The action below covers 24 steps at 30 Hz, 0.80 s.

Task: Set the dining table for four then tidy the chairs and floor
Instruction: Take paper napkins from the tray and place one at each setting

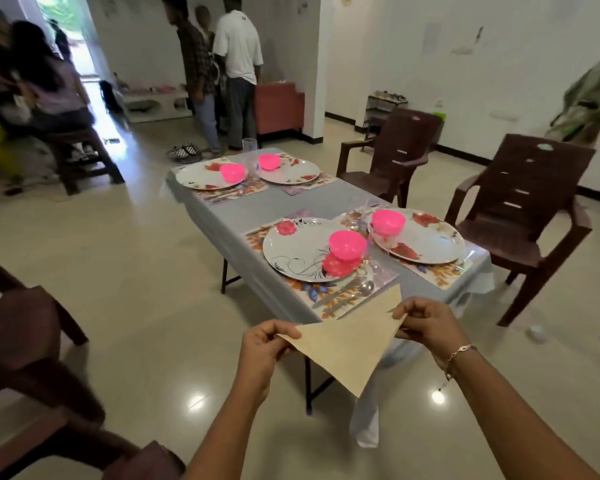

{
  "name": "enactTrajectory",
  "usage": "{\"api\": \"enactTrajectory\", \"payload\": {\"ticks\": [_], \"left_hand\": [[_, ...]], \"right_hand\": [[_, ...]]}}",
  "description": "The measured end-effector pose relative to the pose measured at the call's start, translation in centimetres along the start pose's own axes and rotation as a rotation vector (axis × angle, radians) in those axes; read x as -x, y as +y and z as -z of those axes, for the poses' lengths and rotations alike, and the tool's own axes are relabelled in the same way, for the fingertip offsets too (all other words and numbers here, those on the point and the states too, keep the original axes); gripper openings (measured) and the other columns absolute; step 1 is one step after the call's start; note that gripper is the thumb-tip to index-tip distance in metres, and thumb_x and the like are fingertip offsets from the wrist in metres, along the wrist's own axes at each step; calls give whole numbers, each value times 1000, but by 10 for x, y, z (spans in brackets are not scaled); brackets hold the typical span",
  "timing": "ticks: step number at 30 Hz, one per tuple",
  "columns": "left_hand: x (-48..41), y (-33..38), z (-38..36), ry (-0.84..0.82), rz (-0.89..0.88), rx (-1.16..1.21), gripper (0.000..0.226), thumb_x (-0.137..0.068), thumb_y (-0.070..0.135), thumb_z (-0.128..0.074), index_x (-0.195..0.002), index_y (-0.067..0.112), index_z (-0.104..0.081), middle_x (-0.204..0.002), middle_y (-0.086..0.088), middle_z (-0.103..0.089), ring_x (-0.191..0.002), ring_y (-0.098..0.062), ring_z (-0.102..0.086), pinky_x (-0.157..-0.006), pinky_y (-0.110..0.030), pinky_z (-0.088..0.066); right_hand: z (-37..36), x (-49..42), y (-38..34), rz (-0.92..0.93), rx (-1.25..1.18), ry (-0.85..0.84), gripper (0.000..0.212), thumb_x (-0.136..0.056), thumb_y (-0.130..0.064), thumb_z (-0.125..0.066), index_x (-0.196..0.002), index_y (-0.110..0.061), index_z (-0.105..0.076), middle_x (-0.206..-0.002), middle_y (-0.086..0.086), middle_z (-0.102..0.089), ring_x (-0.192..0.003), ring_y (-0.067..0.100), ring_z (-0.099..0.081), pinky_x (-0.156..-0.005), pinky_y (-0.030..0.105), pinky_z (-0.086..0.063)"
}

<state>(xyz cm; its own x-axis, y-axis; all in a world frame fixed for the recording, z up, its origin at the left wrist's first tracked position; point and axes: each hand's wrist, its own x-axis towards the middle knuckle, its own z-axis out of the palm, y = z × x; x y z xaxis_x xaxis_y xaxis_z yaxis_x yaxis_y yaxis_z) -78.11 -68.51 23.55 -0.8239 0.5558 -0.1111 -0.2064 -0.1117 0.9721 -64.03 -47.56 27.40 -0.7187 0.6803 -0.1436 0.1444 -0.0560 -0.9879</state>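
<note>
The left hand (262, 344) pinches one corner of a beige triangular folded napkin (350, 344), and the right hand (426, 323) pinches the opposite corner. The napkin hangs in the air over the floor, just before the near end of the grey-clothed worktop (243, 216). On the worktop lie four white floral plates (291, 247), each bearing a pink plastic bowl (347, 244). Two brown plastic chairs (520, 216) stand on its right.
</note>
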Motion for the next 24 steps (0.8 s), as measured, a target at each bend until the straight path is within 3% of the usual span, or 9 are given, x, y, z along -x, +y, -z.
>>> {"api": "enactTrajectory", "payload": {"ticks": [5, 10, 15, 19, 21, 24], "left_hand": [[-34, 15, 9, 68, -98, -69, 45, -79, -25, -45, -56, 7, -66, -81, -15, -69, -75, -20, -68, -64, -20, -54], [-66, 44, 18, 102, -135, -164, 42, -85, -19, -36, -72, 3, -70, -70, 1, -71, -68, -12, -68, -69, -25, -57], [-94, 63, 33, 245, -202, -234, 19, -84, -6, -60, -73, 6, -70, -68, -4, -66, -68, -17, -62, -67, -27, -57], [-119, 78, 56, 326, -269, -365, 30, -81, -10, -60, -71, 17, -70, -72, -4, -65, -70, -19, -57, -60, -18, -52], [-135, 89, 72, 323, -334, -531, 30, -83, -9, -59, -77, 19, -69, -75, 5, -65, -70, -6, -58, -62, -12, -48], [-161, 102, 101, 292, -387, -792, 21, -82, -6, -60, -90, 11, -70, -80, 14, -63, -74, 13, -55, -62, -3, -39]], "right_hand": [[-20, -53, -18, 77, -1, -80, 26, -81, 22, -47, -73, 1, -61, -65, 8, -66, -59, 16, -65, -53, 19, -55], [-50, -112, -31, 97, -101, -147, 29, -82, 22, -44, -72, 1, -62, -60, 3, -69, -57, 16, -65, -51, 18, -54], [-87, -155, -41, 16, -234, -249, 27, -87, 7, -39, -75, 1, -61, -76, 14, -65, -69, 24, -60, -50, 24, -54], [-126, -186, -43, 84, -54, -282, 13, -90, -7, -54, -82, -6, -64, -79, 9, -67, -74, 18, -61, -58, 19, -51], [-151, -202, -45, 240, 166, -327, 7, -84, -1, -61, -85, -4, -67, -80, 6, -67, -77, 14, -61, -68, 17, -47], [-209, -219, -52, 368, 334, -500, 14, -81, 0, -65, -93, -4, -71, -81, -3, -67, -73, -3, -60, -68, 2, -43]]}}
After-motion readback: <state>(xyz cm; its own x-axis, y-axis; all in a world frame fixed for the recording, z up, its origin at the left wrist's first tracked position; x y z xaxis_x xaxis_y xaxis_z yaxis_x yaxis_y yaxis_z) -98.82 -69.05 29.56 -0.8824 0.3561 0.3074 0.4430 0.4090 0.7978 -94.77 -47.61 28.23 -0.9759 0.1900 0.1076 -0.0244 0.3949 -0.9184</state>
